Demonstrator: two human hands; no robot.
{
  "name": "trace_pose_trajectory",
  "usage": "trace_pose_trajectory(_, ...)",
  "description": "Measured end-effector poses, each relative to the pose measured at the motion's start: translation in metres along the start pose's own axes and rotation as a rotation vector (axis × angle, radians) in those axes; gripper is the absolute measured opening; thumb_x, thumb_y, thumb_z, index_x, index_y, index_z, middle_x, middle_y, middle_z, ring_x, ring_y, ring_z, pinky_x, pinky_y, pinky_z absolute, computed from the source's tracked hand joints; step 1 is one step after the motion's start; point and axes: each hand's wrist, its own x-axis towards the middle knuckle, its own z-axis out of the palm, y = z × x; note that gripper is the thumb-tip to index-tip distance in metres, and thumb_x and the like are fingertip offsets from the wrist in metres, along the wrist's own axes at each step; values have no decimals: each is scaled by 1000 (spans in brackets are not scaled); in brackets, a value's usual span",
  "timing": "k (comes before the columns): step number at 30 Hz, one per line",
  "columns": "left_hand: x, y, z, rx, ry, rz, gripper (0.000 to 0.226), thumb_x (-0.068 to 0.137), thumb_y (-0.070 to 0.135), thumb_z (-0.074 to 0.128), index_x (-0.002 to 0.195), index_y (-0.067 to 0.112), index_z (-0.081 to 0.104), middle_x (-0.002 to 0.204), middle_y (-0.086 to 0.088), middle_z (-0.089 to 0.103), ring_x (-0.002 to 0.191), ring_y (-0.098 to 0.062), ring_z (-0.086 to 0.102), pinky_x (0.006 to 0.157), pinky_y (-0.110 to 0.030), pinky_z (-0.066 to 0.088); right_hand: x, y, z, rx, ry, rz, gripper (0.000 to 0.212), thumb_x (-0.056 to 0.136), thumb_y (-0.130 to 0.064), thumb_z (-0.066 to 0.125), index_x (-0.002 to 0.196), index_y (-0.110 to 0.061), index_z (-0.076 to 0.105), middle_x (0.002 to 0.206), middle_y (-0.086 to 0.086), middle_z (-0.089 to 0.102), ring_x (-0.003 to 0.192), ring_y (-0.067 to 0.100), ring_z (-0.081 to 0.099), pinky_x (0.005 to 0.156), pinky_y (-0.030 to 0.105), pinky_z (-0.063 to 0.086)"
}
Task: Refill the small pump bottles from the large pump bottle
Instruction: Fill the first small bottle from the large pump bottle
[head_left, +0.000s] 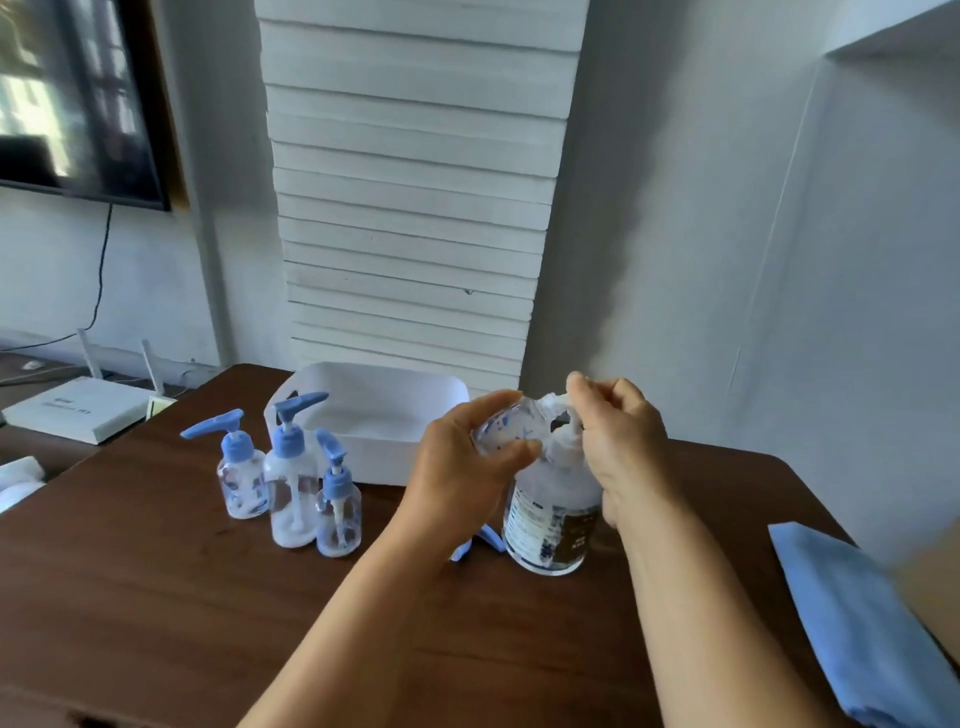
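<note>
large bottle (550, 514) upright, small bottle (506, 431) tilted — uncapped

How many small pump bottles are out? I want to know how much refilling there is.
4. Three stand capped in a cluster at table left: left one, taller middle one, front one. A fourth, uncapped, is tilted in the left hand at the large bottle's spout.
</note>
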Motion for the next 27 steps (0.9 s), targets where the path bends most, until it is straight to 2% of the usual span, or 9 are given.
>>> trace_pose_trajectory(5,-7,-1,-2,-26,-15,-62,43,79,15,72,120,26,61,101,4,67,87,6,48,74,-36,53,-5,8,3,21,7,31,30,89,-36,59,68,-18,49,65,-4,54,60,9,48,52,23,36)
trace_pose_trajectory(7,-5,1,-2,-33,-5,-43,43,80,13,72,119,26,61,98,8,65,86,9,53,63,-28,51,-1,2,0,-22,-1,18,29,88,-37,59,68,-18,50,66,-3,55,63,11,49,54,24,37)
trace_pose_trajectory(8,-4,2,-1,-16,-1,-26,43,79,14,72,119,26,61,98,12,65,84,10,60,60,-16,52,1,0,-2,-54,-2,2,28,88,-38,58,69,-18,52,68,-3,57,66,12,51,55,25,38)
trace_pose_trajectory(11,-1,4,1,13,-6,-20,44,78,15,74,119,27,62,101,14,66,77,9,62,64,-3,47,1,2,-3,-31,36,-22,29,89,-38,58,70,-18,52,68,-3,57,66,12,52,55,25,39)
trace_pose_trajectory(15,-6,2,0,-10,-26,-53,44,80,10,71,121,23,60,100,10,66,55,7,58,52,-7,47,-5,14,4,26,50,16,30,88,-38,60,68,-18,49,65,-4,55,63,11,50,56,25,39)
trace_pose_trajectory(18,-7,4,-2,-35,-32,-70,45,80,10,71,122,23,59,106,4,67,54,4,58,59,-22,53,-2,9,3,17,13,27,30,88,-37,60,67,-17,50,65,-3,54,64,12,49,55,25,38)
trace_pose_trajectory(22,-2,7,-1,9,-17,-25,45,79,13,72,121,26,60,111,7,66,85,4,64,67,-9,52,4,1,-3,-21,-1,-18,28,89,-34,59,68,-17,50,65,-3,55,62,10,48,53,23,37)
trace_pose_trajectory(25,-3,3,0,-18,-26,-67,45,80,11,72,121,24,60,107,3,67,84,-3,64,66,-27,54,2,12,1,45,5,4,28,88,-34,60,68,-18,50,63,-4,52,62,12,47,54,24,37)
trace_pose_trajectory(27,-5,-1,0,-5,-36,-77,45,80,13,72,122,25,60,108,2,68,79,-9,68,68,-24,55,-1,16,3,54,-6,30,29,88,-35,60,68,-18,49,62,-4,52,62,12,47,55,25,37)
